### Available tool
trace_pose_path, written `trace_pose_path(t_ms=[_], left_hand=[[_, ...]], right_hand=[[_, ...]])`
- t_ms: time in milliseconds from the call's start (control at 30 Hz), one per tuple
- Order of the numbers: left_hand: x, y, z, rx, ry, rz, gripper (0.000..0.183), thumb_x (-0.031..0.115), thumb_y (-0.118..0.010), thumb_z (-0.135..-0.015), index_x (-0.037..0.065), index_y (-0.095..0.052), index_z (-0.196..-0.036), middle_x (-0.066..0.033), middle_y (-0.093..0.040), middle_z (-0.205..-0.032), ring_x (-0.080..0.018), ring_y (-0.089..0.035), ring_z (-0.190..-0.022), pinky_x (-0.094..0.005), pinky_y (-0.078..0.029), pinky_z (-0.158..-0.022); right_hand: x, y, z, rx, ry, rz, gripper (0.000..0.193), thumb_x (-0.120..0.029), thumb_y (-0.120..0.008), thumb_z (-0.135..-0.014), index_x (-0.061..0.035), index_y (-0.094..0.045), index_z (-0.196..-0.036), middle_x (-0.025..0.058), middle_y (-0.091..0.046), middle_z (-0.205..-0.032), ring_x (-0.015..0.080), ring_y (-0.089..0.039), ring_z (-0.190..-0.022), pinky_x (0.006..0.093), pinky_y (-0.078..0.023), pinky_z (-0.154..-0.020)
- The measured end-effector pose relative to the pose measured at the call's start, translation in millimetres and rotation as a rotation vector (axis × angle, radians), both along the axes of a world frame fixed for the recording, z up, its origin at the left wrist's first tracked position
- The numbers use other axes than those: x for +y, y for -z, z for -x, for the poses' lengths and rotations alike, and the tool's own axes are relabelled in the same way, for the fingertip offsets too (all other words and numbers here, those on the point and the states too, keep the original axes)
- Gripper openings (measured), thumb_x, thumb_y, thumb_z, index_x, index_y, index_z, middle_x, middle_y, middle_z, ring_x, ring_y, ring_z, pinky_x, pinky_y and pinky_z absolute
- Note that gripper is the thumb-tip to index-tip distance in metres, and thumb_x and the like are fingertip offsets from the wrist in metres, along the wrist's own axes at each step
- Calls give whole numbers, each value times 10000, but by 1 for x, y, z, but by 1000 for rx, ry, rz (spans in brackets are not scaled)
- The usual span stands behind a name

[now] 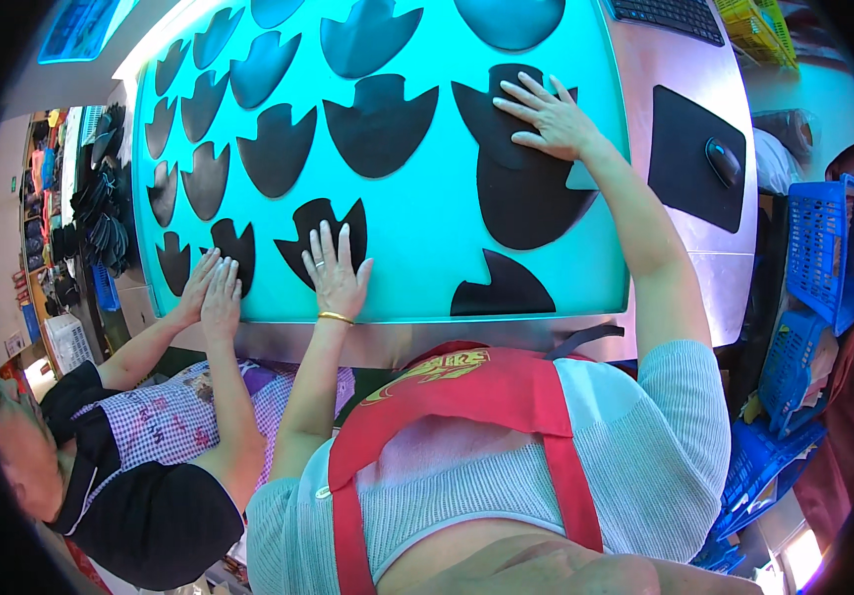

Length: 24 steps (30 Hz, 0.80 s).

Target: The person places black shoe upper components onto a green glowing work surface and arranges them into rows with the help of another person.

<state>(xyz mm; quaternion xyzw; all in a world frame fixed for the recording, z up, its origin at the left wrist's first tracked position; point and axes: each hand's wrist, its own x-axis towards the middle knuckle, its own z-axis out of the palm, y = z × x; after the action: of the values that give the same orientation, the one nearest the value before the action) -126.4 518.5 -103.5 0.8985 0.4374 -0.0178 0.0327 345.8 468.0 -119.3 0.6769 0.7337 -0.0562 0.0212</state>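
My left hand (340, 280), wearing a ring and a bracelet, lies flat with fingers stretched on a black leather-like cut piece (314, 216) near the table's front edge. That piece has a short tab between two pointed wings; its lower part is partly hidden by the hand. Farther right, my right hand (554, 121) is spread on a similar black piece (486, 107), holding nothing. This piece overlaps another black piece (531, 203) below it. Several more black pieces (381, 127) of the same shape lie in rows on the glowing turquoise tabletop (417, 233).
On my left a co-worker's two hands (211, 290) press on a black piece (231, 243). A black piece (501, 288) lies at the front edge. To the right are a mouse (723, 162) on a black pad (683, 164), a keyboard (667, 18) and blue baskets (823, 248).
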Motion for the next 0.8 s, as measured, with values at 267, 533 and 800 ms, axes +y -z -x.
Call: trace_pose_path(t_ms=[267,533,800], left_hand=[[-102,-31,-107,-290,777,446,619,360,-795,-741,107,-601,-1271,-113,-544,-1355,-298,-482,-1307,-487,-398,-1061],[-89,15,-95,-179,878,325,656,350,-796,-735,249,-559,-1338,-64,-488,-1401,-260,-437,-1324,-439,-380,-1022],[-59,25,-85,-168,457,124,771,345,-819,-727,282,-487,-1420,-46,-398,-1463,-266,-348,-1391,-477,-317,-1066]], right_hand=[[-103,-12,111,274,-70,-119,594,-401,-613,-939,-188,-471,-1475,45,-427,-1552,264,-306,-1484,502,-217,-1209],[-190,-13,151,249,194,113,638,-415,-594,-943,-209,-413,-1519,2,-340,-1608,252,-231,-1516,516,-146,-1233],[-188,-19,138,335,5,107,601,-290,-703,-867,-205,-525,-1435,15,-469,-1527,257,-306,-1486,508,-200,-1225]])
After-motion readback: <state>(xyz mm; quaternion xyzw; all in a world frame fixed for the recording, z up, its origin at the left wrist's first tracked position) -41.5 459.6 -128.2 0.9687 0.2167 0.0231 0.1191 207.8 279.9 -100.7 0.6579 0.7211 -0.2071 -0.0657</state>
